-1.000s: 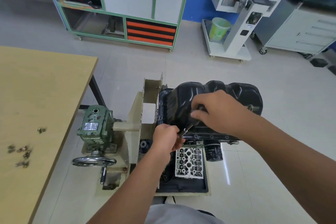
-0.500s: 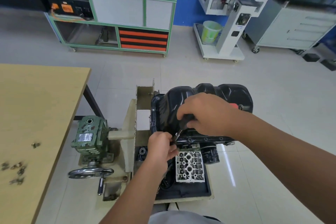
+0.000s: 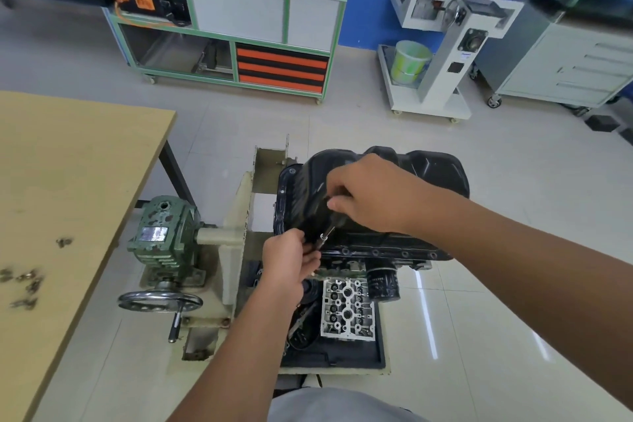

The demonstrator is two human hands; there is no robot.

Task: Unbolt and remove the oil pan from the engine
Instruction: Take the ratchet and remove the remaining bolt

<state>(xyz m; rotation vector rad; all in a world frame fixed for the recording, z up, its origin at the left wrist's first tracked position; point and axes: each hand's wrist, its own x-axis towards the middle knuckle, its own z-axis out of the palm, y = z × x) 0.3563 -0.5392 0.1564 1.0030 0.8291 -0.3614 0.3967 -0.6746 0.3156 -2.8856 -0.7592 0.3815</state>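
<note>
The black oil pan (image 3: 428, 171) sits on top of the inverted engine (image 3: 376, 253), which is mounted on a cream stand (image 3: 236, 212). My right hand (image 3: 370, 195) grips the dark handle of a thin driver tool (image 3: 327, 233) over the pan's near left side. The tool's metal shaft slants down to the pan's flange. My left hand (image 3: 291, 257) pinches the lower end of that shaft at the near left corner of the flange. The bolt under the tool tip is hidden by my fingers.
Several loose bolts (image 3: 25, 279) lie on the wooden table (image 3: 75, 164) at the left. A green gearbox (image 3: 161, 233) with a handwheel (image 3: 159, 301) is on the stand's left side. A cylinder head (image 3: 347, 312) lies in a black tray (image 3: 342, 358) below the engine. Cabinets and carts stand at the back.
The camera has tilted and moved closer. My right hand has slid a little up the tool, and my left hand keeps its hold at the shaft's lower end.
</note>
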